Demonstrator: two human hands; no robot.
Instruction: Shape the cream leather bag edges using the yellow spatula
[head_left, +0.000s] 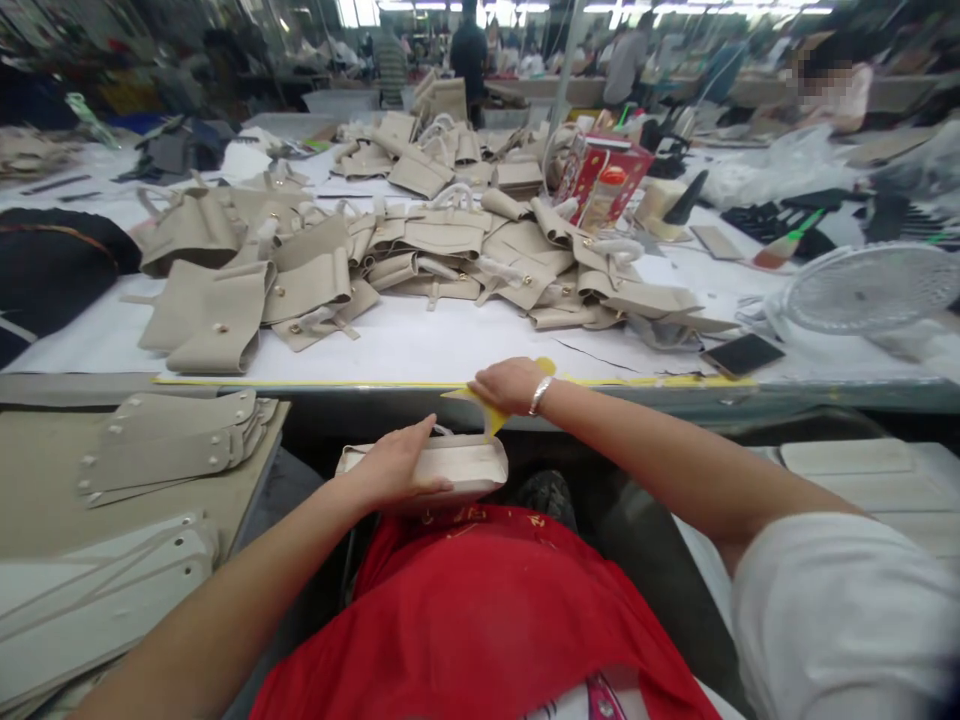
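On my lap lies a small beige boxy bag (pixel 469 462), its pale long side facing up. My left hand (pixel 397 462) grips its left part, thumb on the near side and fingers over the top. My right hand (pixel 510 387) is closed on a thin yellow piece with a curved, pointed edge (pixel 493 416), whose lower tip reaches the bag's upper right edge. I cannot tell exactly what the yellow piece is. A bracelet is on my right wrist. A red apron (pixel 495 600) covers my lap below the bag.
Beige bag pieces (pixel 427 235) are heaped across the white-covered table. Its front edge (pixel 360 385) runs just beyond my hands. A phone (pixel 742 354) and a round fan guard (pixel 870 290) are at right. Flat panels (pixel 161 440) lie stacked at left. People work in the background.
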